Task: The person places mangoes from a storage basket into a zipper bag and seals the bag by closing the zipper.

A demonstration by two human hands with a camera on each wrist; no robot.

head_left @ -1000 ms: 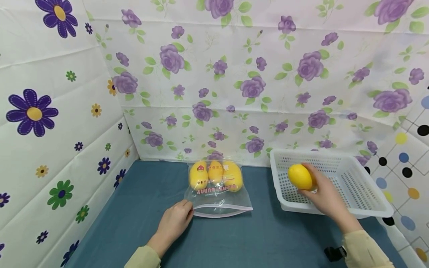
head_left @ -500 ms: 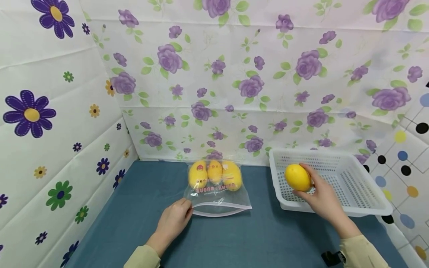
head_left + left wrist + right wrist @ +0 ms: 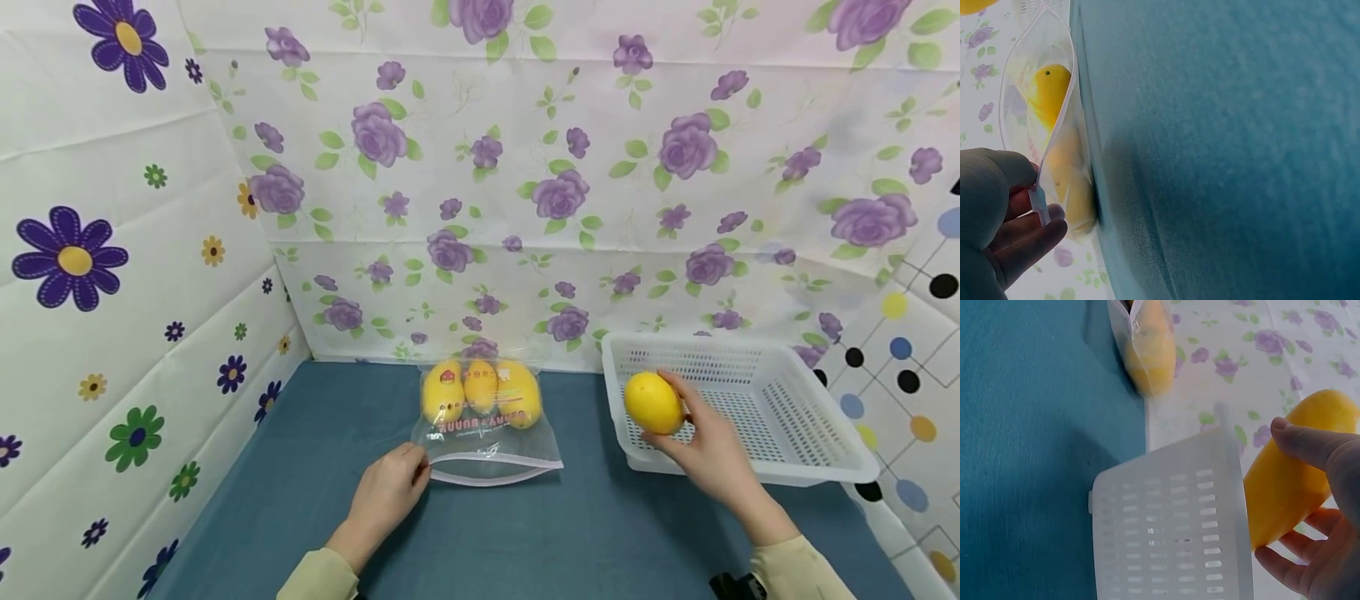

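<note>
In the head view, my right hand (image 3: 708,450) grips a yellow mango (image 3: 651,402) over the left part of a white plastic basket (image 3: 795,477). The right wrist view shows this mango (image 3: 1291,481) long and smooth, between thumb and fingers, just above the basket's rim. My left hand (image 3: 386,490) pinches the left corner of a clear zip bag (image 3: 480,450) at its mouth. Three yellow mangoes (image 3: 443,393) lie inside the bag, towards its far end. In the left wrist view, the bag's mouth (image 3: 1071,47) gapes apart, with the white zip strip between my fingers.
A blue-green cloth (image 3: 525,542) covers the table. Behind it rises a floral sheet (image 3: 450,183), with patterned sheets also at left and right. The basket stands at the right, near the back sheet. A black wrist strap (image 3: 738,586) shows by the right sleeve.
My right hand has moved the mango slightly left over the basket, towards its left rim. The left hand and the bag have stayed in place.
</note>
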